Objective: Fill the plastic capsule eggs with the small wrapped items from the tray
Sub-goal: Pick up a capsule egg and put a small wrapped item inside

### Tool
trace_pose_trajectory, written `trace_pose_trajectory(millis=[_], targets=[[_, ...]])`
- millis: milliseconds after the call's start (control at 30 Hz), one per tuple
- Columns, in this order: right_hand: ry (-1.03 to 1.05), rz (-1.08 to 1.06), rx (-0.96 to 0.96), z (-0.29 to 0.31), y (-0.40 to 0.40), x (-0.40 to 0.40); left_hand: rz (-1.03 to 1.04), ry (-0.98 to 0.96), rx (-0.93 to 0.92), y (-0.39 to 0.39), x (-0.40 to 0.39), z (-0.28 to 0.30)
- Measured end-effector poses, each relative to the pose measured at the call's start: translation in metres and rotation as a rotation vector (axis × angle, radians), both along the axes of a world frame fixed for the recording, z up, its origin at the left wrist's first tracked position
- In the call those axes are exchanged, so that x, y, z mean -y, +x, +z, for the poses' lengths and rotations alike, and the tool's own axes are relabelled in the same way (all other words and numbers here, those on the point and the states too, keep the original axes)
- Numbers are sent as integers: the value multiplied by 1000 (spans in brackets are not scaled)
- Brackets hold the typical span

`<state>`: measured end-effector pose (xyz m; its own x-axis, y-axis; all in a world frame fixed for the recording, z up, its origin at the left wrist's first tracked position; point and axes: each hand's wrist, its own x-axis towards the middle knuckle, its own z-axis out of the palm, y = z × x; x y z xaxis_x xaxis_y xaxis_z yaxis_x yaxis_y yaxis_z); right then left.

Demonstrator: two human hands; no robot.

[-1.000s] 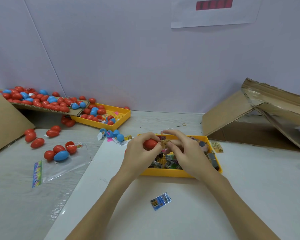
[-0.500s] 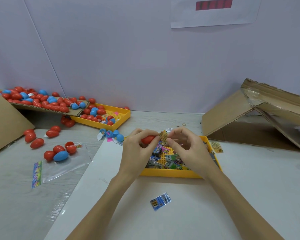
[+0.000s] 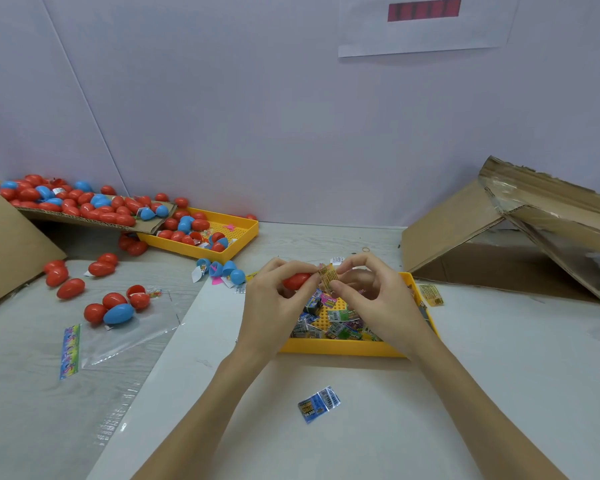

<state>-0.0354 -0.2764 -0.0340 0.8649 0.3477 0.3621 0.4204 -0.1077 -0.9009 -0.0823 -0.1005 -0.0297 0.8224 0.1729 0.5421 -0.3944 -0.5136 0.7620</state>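
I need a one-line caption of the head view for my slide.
Left hand holds a red egg while right hand pinches a gold packet above the yellow tray.

I see a pale counter (image 3: 499, 358). Directly on it: a yellow tray (image 3: 340, 348) of wrapped items, a second yellow tray (image 3: 238, 242) holding eggs, loose red eggs (image 3: 70, 288), a blue packet (image 3: 319, 404), a clear bag (image 3: 125, 337), and folded cardboard (image 3: 465, 233).

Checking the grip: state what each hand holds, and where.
Left hand grips a red egg round its body. Right hand pinches a gold packet by its right edge.
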Motion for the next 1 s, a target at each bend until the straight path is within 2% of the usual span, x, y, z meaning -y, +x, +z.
trace_pose_trajectory(millis=[267,433,600,833,1000], targets=[[67,29,-41,0,2,3,-24,-3,-37,1,0,-4],[71,-45,-97,-2,5,4,-178,-169,-179,2,-3,2],[37,-110,-104,-4,6,4,-188,-274,-208,1,-2,3],[45,2,-169,2,3,6,-174,-162,-186,2,1,-1],[63,20,-171,2,2,4,-166,-160,-190,2,0,-1]])
